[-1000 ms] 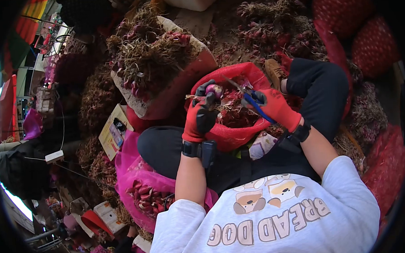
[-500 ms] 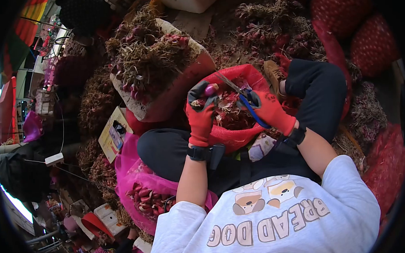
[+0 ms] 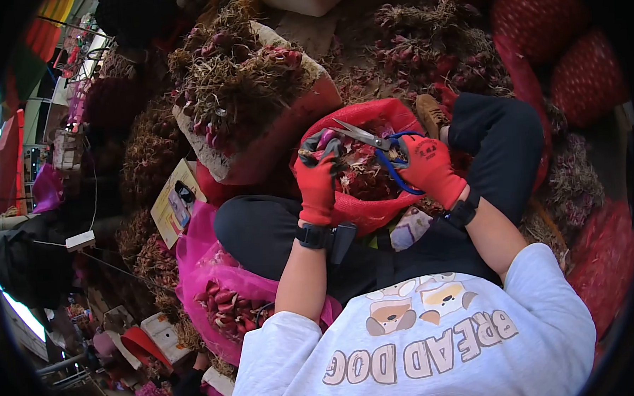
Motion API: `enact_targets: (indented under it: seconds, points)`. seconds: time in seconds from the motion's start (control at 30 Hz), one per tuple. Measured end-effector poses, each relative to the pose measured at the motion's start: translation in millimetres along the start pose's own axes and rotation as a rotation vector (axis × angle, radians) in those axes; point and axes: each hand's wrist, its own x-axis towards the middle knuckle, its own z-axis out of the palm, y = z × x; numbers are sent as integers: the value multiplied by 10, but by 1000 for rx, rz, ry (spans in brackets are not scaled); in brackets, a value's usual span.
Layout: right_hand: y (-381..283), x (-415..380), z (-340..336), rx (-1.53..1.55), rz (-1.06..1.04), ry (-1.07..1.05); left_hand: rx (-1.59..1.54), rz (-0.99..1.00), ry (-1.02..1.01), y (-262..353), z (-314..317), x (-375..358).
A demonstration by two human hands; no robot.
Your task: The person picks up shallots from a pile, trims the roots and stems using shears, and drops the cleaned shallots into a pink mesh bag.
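Note:
My left hand (image 3: pixel 317 177), in a red glove with dark fingertips, is closed around a small purple-red shallot (image 3: pixel 326 139). The fingers cover much of the shallot. My right hand (image 3: pixel 423 163), gloved alike, grips blue-handled scissors (image 3: pixel 362 134). Their blades are parted and point left, close to the shallot. Below both hands lies a red mesh sack (image 3: pixel 363 209), its rim rolled down, with dry skins and stem scraps (image 3: pixel 366 180) inside.
Dried shallot bunches (image 3: pixel 245 81) are heaped on a white foam box (image 3: pixel 220 156) at upper left. A pink mesh bag (image 3: pixel 193 285) of trimmed shallots lies by my left knee. Filled red sacks (image 3: pixel 535 15) stand at upper right; more bunches (image 3: pixel 434 41) cover the ground.
The scissor blades have opened and swung to point more to the left. My left hand has turned slightly, its fingers now covering more of the shallot.

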Motion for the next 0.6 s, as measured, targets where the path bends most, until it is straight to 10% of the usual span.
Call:
enact_targets:
  seconds: [0.33,0.6]
  points:
    - [61,10,96,192,-4,-52,-186,79,-103,-32,-41,33]
    - [-39,-44,-168,515,-95,58,486,512,3,-53,-8,89]
